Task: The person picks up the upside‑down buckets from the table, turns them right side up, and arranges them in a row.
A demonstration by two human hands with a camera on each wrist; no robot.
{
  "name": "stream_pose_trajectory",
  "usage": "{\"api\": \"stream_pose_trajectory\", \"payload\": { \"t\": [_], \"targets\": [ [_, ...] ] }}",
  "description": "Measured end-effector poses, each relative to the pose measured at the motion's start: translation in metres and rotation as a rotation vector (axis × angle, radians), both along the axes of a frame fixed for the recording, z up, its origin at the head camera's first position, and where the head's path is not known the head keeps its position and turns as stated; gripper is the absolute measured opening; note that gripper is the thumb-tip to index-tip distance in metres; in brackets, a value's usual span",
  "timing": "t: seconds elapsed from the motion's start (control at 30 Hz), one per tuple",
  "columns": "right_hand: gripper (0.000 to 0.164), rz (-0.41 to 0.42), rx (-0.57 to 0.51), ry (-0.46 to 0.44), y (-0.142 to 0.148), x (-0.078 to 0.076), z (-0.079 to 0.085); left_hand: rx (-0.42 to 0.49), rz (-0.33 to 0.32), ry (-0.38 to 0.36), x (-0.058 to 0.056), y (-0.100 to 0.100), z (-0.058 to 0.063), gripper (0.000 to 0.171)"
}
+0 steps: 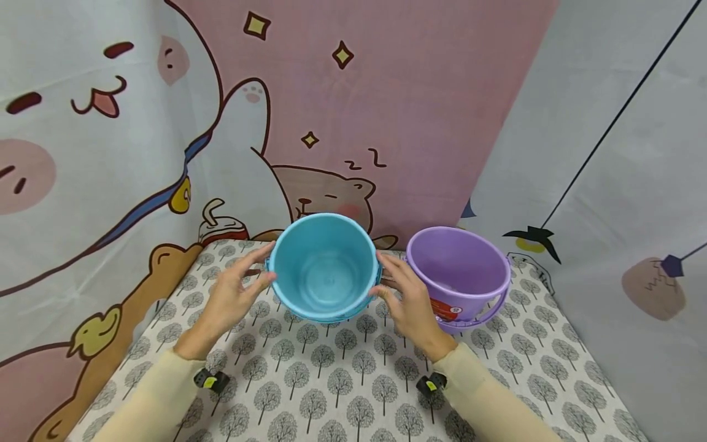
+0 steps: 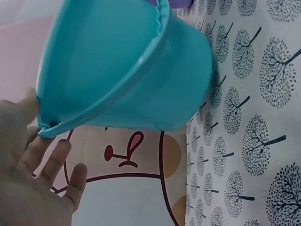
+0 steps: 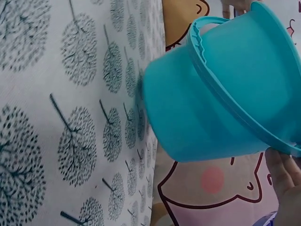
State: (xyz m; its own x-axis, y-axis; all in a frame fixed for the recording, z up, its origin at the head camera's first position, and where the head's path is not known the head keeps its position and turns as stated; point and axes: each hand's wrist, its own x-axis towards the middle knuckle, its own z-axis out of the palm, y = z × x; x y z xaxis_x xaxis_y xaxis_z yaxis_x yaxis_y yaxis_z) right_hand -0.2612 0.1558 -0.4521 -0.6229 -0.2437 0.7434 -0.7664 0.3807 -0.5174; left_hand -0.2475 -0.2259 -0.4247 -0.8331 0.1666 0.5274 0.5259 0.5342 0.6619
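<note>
A turquoise plastic bucket (image 1: 326, 267) is in the middle of the head view, its mouth turned toward me. My left hand (image 1: 234, 291) holds its rim at the left, beside the handle joint; in the left wrist view the other fingers (image 2: 75, 188) spread away below. On the opposite side my right hand (image 1: 409, 301) grips the rim, with fingers under the handle joint in the right wrist view. The bucket's handle (image 3: 225, 101) hangs down along its near wall. The bucket's base is close to the cloth; whether it touches I cannot tell.
Just right of my right hand stands a purple bucket (image 1: 458, 264) with a red label, its handle hanging at the front. A tree-print cloth (image 1: 309, 405) covers the table. Printed cartoon curtains (image 1: 414, 92) rise behind and along the sides.
</note>
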Motion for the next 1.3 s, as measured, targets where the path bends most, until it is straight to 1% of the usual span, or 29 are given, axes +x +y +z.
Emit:
{"api": "stream_pose_trajectory", "payload": {
  "t": [0.13, 0.2, 0.3, 0.4, 0.53, 0.73, 0.87, 1.13, 1.3],
  "targets": [
    [0.079, 0.022, -0.029, -0.138, -0.002, 0.0, 0.004, 0.007, -0.022, -0.035, -0.003, 0.0, -0.003, 0.07],
    [0.076, 0.021, -0.03, -0.183, -0.004, -0.001, 0.005, 0.012, -0.023, -0.061, -0.004, 0.0, -0.003, 0.07],
    [0.073, 0.018, -0.032, -0.223, -0.007, -0.005, 0.004, 0.014, -0.014, -0.108, -0.007, 0.001, -0.004, 0.073],
    [0.071, 0.007, -0.03, -0.234, -0.009, -0.009, 0.002, 0.01, -0.011, -0.133, -0.011, 0.002, -0.006, 0.078],
    [0.07, -0.029, -0.02, -0.243, -0.012, -0.014, 0.0, 0.006, -0.01, -0.15, -0.017, 0.005, -0.009, 0.084],
    [0.066, -0.073, -0.019, -0.237, -0.014, -0.021, 0.0, -0.025, 0.021, -0.194, -0.025, 0.01, -0.011, 0.086],
    [0.064, -0.085, -0.026, -0.242, -0.015, -0.026, -0.003, -0.046, 0.034, -0.218, -0.031, 0.013, -0.011, 0.088],
    [0.063, -0.104, 0.003, -0.196, -0.016, -0.033, -0.012, -0.075, 0.066, -0.212, -0.038, 0.014, -0.015, 0.087],
    [0.062, -0.097, 0.001, -0.219, -0.017, -0.034, -0.013, -0.078, 0.074, -0.209, -0.039, 0.015, -0.017, 0.087]
  ]
}}
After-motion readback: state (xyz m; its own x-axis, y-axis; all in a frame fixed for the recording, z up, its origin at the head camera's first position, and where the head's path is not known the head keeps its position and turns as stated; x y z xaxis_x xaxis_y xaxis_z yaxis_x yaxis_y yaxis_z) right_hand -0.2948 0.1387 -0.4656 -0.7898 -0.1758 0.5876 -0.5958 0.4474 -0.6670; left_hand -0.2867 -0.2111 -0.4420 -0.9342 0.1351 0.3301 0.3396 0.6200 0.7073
